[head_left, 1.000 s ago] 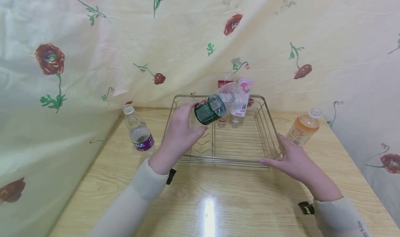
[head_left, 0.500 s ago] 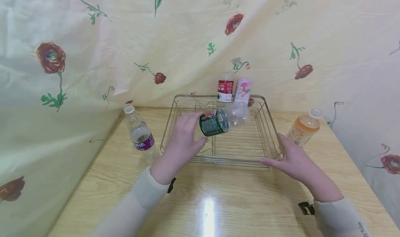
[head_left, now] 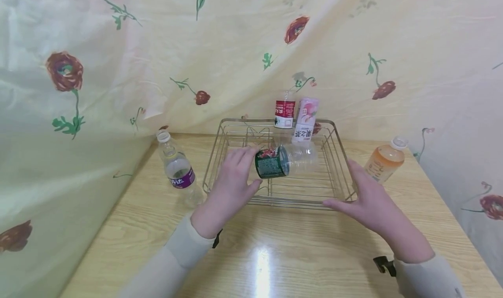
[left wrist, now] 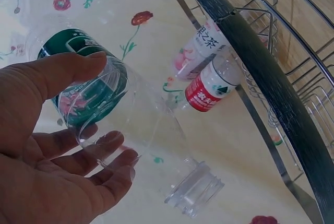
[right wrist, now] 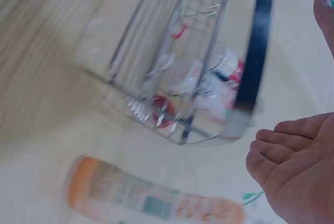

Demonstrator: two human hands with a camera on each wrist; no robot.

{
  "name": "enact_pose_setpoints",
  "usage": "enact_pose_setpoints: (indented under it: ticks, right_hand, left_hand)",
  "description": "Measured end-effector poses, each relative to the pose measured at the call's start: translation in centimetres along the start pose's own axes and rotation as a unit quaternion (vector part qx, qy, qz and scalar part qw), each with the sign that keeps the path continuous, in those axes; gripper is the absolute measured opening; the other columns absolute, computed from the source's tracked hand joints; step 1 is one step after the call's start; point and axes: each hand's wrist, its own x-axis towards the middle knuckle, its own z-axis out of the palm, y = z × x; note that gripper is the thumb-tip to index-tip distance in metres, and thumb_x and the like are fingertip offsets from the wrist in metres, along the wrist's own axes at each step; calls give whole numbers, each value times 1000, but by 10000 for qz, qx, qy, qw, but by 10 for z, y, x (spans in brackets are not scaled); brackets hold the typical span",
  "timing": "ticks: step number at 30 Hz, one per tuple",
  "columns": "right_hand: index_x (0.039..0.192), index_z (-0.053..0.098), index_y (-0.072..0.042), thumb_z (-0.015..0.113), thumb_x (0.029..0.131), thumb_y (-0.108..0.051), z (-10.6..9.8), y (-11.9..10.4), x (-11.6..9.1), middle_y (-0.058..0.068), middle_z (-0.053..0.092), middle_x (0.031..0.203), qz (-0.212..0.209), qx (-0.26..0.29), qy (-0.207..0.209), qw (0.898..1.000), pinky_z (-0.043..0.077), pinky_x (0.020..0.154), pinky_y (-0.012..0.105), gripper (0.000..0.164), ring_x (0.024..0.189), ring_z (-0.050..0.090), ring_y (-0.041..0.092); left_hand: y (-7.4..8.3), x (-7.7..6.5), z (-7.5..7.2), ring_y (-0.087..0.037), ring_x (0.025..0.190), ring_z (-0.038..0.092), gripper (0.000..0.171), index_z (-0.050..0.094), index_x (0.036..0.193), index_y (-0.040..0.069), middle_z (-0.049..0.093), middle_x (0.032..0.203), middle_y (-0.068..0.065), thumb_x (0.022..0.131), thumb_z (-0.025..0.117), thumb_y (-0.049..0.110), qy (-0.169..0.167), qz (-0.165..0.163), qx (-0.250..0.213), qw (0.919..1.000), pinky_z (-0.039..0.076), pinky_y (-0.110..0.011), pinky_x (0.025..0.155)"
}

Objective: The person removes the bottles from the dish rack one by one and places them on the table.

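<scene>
Holding the green-label bottle (head_left: 271,163) on its side above the wire rack (left wrist: 262,67), the left hand (head_left: 228,182) grips the labelled end, thumb on one side and fingers curled on the other; the bottle hangs over the rack's middle, nearer its front edge. As a judgement, sound handling calls for light pressure, since thin plastic may dent, and any lowering is best done level, so that the neck clears the red-label bottle (head_left: 284,114) and pink-label bottle (head_left: 305,119) at the rack's far edge. The right hand (head_left: 365,197), fingers extended and grasping nothing visible, lies at the rack's front right corner; contact with the rim cannot be told. Steadying that corner would probably limit sliding on the desk (head_left: 228,263). The held bottle is clear and glossy, banded in dark green with red fruit, tapering to a transparent neck without visible cap.
</scene>
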Motion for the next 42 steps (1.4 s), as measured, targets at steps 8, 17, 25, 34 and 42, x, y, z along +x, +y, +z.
enact_pose_setpoints:
  ticks: [8, 17, 25, 34, 42]
  right_hand:
    - [162, 23, -9, 93, 69, -50, -4, -28, -3, 26, 33, 158, -712, -46, 540, 9960, 35, 102, 73, 124, 138, 36, 52]
    - [161, 30, -12, 97, 65, -43, -11, -56, -6, 19, 35, 159, -1336, -208, 796, 9876, 36, 107, 66, 121, 140, 37, 44]
    - [160, 33, -11, 96, 65, -41, -9, -70, -6, 14, 37, 159, -1785, -425, 1029, 9776, 44, 100, 63, 118, 138, 42, 41]
    - [157, 36, -3, 95, 68, -42, -4, -84, -4, 11, 37, 159, -1964, -810, 784, 9740, 46, 102, 57, 113, 139, 42, 36]
    - [152, 41, 3, 93, 68, -40, 2, -88, -2, 18, 44, 153, -2305, -1169, 752, 9631, 41, 108, 54, 108, 136, 45, 38]
  left_hand:
    - [4, -5, 2, -34, 125, 49, 75, 53, 140, -2, 57, 133, -15, 74, 90, 4, -80, 127, 240, 9996, 41, -45, 109]
    - [12, -8, 6, -34, 124, 49, 77, 53, 140, -4, 56, 134, -15, 73, 90, 1, -79, 372, 341, 9987, 40, -46, 108]
    - [17, -12, 12, -31, 120, 50, 75, 55, 137, -4, 59, 131, -16, 71, 90, 1, -105, 592, 577, 9965, 42, -43, 107]
    - [24, -15, 18, -29, 115, 53, 62, 59, 135, -2, 62, 126, -14, 77, 82, -1, -89, 781, 901, 9928, 45, -40, 102]
    - [37, -15, 24, -30, 117, 54, 61, 60, 133, 3, 63, 126, -11, 77, 84, 5, -205, 943, 1257, 9874, 43, -42, 108]
